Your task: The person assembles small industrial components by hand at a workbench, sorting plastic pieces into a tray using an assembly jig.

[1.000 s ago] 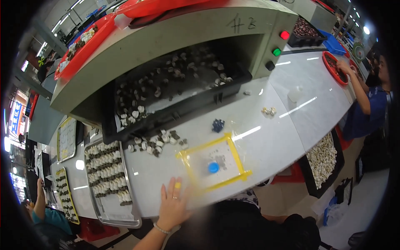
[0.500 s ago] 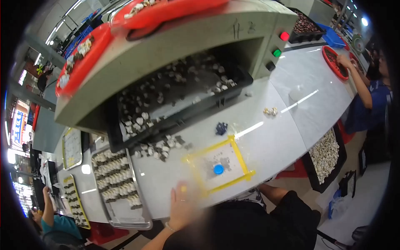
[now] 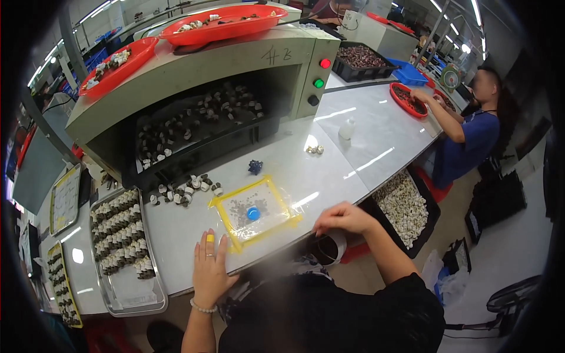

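My left hand (image 3: pixel 210 267) lies with fingers spread at the table's front edge, yellow tape round one finger, holding nothing. Right of it is a clear sheet framed in yellow tape (image 3: pixel 281 221), with grey smudges and a blue cap (image 3: pixel 253 213) on it. My right hand (image 3: pixel 347 220) is closed, its fingers curled together just off the table edge. Whatever they may hold is hidden. Below it shows a white bucket (image 3: pixel 338 240) with a dark inside. Beyond the taped sheet lies a dark blue cluster (image 3: pixel 255 167).
Loose small white-and-dark parts (image 3: pixel 187 190) lie before a grey machine (image 3: pixel 235 63) with a black tray inside. A metal tray (image 3: pixel 159 297) holds rows of such parts. At right are a white bottle (image 3: pixel 346 129), a black crate (image 3: pixel 432 206) of pale pieces and a co-worker (image 3: pixel 477 138).
The view has turned to the right. My right hand, unseen before, is now in sight above the bucket. My left hand, blurred before, now lies spread at the table edge.
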A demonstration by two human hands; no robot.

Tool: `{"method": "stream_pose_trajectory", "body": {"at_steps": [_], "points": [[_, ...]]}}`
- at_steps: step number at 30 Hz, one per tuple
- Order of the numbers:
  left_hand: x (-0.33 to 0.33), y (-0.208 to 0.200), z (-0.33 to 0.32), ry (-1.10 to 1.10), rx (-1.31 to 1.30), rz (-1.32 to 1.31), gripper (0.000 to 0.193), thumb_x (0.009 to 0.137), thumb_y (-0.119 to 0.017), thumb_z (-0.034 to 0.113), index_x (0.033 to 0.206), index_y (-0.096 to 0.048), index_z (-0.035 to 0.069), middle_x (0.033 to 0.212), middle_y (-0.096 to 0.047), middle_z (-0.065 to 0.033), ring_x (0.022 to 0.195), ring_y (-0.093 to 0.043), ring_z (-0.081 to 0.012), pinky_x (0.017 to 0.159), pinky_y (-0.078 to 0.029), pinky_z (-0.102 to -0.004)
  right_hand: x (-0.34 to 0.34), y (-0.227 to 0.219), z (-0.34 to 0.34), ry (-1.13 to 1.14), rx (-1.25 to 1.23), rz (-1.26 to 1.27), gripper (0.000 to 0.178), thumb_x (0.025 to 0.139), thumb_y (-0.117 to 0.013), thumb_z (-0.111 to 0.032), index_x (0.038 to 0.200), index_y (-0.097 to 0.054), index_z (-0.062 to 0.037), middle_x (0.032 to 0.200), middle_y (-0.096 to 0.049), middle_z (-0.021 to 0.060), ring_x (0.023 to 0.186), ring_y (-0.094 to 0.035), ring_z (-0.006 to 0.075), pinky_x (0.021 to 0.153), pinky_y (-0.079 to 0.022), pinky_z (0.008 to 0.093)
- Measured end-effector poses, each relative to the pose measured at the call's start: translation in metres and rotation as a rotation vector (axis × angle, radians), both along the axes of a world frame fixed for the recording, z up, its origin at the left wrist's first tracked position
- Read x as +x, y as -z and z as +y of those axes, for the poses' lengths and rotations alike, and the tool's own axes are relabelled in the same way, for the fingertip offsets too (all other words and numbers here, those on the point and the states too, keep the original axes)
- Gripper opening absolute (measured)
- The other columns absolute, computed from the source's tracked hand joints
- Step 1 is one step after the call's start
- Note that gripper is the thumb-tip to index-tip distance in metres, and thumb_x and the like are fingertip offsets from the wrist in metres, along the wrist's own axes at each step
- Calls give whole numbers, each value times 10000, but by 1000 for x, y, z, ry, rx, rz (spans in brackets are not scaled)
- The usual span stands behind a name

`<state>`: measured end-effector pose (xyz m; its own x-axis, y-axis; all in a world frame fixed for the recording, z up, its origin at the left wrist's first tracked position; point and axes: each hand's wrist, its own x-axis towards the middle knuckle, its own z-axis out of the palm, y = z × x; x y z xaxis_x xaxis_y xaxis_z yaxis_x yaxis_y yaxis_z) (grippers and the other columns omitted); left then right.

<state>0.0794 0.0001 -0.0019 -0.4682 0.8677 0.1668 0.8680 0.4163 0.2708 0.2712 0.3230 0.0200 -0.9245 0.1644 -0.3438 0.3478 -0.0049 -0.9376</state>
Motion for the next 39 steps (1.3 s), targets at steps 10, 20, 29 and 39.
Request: {"method": "stream_pose_trajectory", "body": {"at_steps": [10,20,29,39], "points": [[-5,-2,-5,13,-23,-55,1012,512,-852,279,1367,-359,56,1397,-354,-230,1333,-296,-410,1059,-289,-540,-127,46,78,675,1405,129,240,834,-651,-161,1064,-656,-91,980,-576,94,814,-606,217,712,-498,330],[-13,-2,-2,90,-35,-92,956,547,-829,309,1365,-392,78,1398,-368,-227,1337,-292,-403,1050,-285,-549,-137,41,93,542,1312,149,185,837,-658,-181,977,-664,-60,918,-591,83,744,-628,239,671,-496,330],[-11,-11,2,118,18,-150,881,603,-823,366,1332,-433,59,1394,-379,-222,1321,-329,-390,1050,-296,-527,-134,47,91,563,1348,260,181,804,-684,-197,917,-670,-56,844,-595,81,701,-628,237,637,-493,344],[-60,-31,72,-45,446,-28,446,821,-654,267,1185,-565,25,1348,-438,-214,1275,-390,-376,1053,-319,-456,-134,47,84,481,1318,280,202,792,-691,-251,916,-679,-93,832,-615,62,695,-619,239,645,-492,350]]}}
